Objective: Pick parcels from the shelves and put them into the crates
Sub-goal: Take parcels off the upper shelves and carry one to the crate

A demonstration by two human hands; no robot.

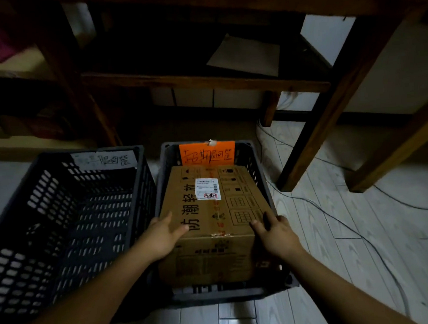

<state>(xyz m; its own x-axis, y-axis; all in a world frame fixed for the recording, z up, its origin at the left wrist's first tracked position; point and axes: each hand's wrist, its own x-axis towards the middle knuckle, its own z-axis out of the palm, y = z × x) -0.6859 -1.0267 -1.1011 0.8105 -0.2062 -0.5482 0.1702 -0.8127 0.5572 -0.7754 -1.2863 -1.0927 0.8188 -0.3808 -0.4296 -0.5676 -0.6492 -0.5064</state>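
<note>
A brown cardboard parcel (pixel 211 212) with a white shipping label and black printed characters sits in the right black crate (pixel 263 173), which carries an orange handwritten tag at its far wall. My left hand (pixel 160 236) holds the parcel's near left top edge, thumb on top. On the near right top edge my right hand (pixel 277 233) holds on, fingers and thumb over the top. The left black crate (pixel 139 181), with a white tag, holds nothing that I can see.
A dark wooden shelf unit (pixel 203 80) stands behind the crates, with a flat grey parcel (pixel 245 56) on its lower board. Wooden legs (pixel 314 135) stand to the right. Cables (pixel 336 219) run over the pale plank floor.
</note>
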